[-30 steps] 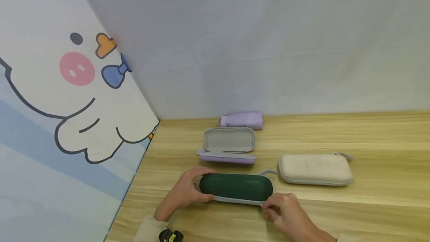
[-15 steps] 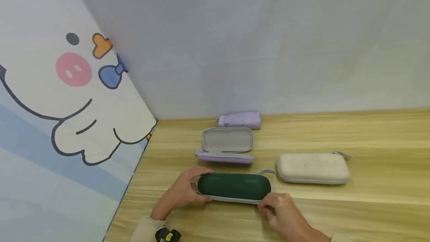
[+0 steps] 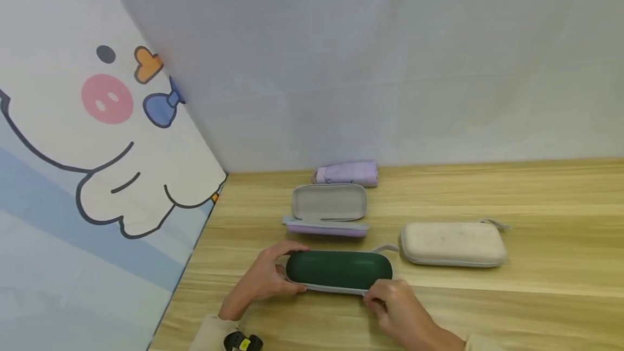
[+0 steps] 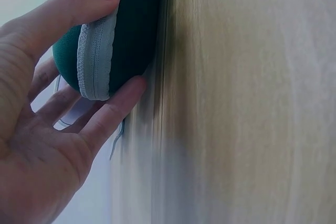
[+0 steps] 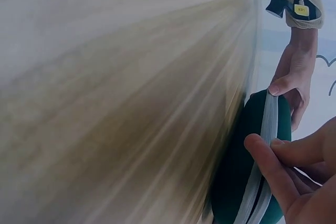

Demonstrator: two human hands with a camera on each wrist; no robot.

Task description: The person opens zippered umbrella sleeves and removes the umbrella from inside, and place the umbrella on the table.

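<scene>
A dark green zippered case (image 3: 338,270) lies on the wooden table in front of me, its grey zipper edge facing me. My left hand (image 3: 273,275) grips the case's left end, thumb on the zipper band (image 4: 97,51) and the other fingers round the back and underside. Along the front edge, my right hand (image 3: 395,305) pinches at the zipper with thumb and forefinger; the pull itself is hidden by the fingers. In the right wrist view a dark gap parts the zipper tape (image 5: 252,198) on the near side of those fingers, while beyond them the tape looks joined.
Right of the green case lies a cream zippered case (image 3: 453,244) with a grey strap. Behind it stands an opened case with grey lining (image 3: 329,202) and a lilac shell (image 3: 326,230). A rolled lilac umbrella-like bundle (image 3: 347,173) lies near the wall sheet (image 3: 390,69).
My right hand has slid left along the front zipper edge of the green case. The left hand keeps its grip on the left end. The whole head view has shifted slightly.
</scene>
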